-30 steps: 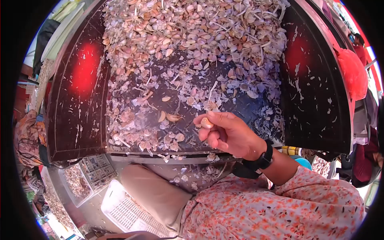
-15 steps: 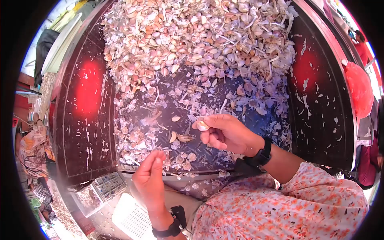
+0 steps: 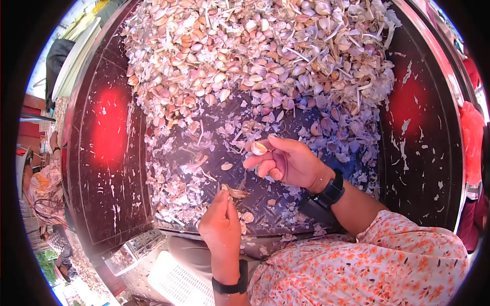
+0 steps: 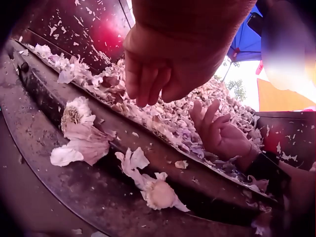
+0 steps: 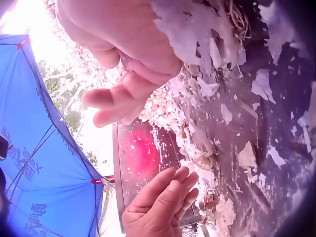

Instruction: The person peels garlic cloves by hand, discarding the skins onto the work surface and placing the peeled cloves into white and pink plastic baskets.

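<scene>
Raised over the dark tray [image 3: 265, 204], my right hand [image 3: 298, 166] pinches a pale garlic clove [image 3: 259, 148] between thumb and forefinger, its other fingers loosely curled. My left hand [image 3: 222, 224] reaches down to the tray's near part, thumb and fingertips drawn together on a small garlic clove [image 3: 224, 187], partly hidden by them. Beside those fingertips lies a brownish piece of garlic [image 3: 238, 194]. A lone clove [image 3: 226, 166] rests between the two hands. In the left wrist view, the left hand [image 4: 168, 64] points downward in front of the right hand [image 4: 222, 136].
A big heap of garlic cloves and skins [image 3: 245, 46] fills the tray's far part. Dark side walls [image 3: 102, 168] rise left and right. Garlic skins [image 3: 173, 199] litter the near left. Below the front edge stands a white crate [image 3: 178, 280].
The left hand has come into view from below and moved forward and right to the small clove. The right hand keeps its clove, now tilted with its pale side showing.
</scene>
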`<action>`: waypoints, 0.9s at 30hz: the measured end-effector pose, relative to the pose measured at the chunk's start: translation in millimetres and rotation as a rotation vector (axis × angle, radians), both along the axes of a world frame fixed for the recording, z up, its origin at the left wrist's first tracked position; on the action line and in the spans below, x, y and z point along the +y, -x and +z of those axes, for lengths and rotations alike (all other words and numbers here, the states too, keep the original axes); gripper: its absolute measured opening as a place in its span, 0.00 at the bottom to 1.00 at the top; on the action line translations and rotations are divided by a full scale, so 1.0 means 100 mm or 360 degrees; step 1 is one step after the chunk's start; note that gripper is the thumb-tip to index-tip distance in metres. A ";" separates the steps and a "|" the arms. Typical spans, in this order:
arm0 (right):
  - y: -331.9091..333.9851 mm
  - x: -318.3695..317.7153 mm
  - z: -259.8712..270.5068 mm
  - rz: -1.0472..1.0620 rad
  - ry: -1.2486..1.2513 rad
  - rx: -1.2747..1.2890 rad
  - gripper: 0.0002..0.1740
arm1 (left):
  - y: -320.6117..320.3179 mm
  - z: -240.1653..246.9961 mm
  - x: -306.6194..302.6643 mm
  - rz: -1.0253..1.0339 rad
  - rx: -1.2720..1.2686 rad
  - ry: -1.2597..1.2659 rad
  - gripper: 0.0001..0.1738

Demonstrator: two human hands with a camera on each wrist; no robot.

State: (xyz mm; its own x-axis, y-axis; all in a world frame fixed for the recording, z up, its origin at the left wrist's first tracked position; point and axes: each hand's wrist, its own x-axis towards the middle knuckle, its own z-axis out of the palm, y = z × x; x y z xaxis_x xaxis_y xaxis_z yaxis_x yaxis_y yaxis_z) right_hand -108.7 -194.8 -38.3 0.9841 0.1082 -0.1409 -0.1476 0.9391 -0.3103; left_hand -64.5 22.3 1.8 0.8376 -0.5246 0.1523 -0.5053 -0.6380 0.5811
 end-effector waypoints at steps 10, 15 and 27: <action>0.00 0.02 0.00 -0.0015 0.0026 0.0044 0.26 | 0.00 -0.09 -0.11 -0.0335 -0.0460 -0.0435 0.15; 0.03 0.06 0.02 -0.0019 0.0199 0.0047 0.24 | -0.11 -0.01 -0.18 -0.0444 -0.0338 -0.0764 0.14; 0.03 0.14 0.12 -0.0094 0.0234 0.0153 0.13 | -0.26 -0.20 0.00 -0.0185 -0.0442 -0.0261 0.10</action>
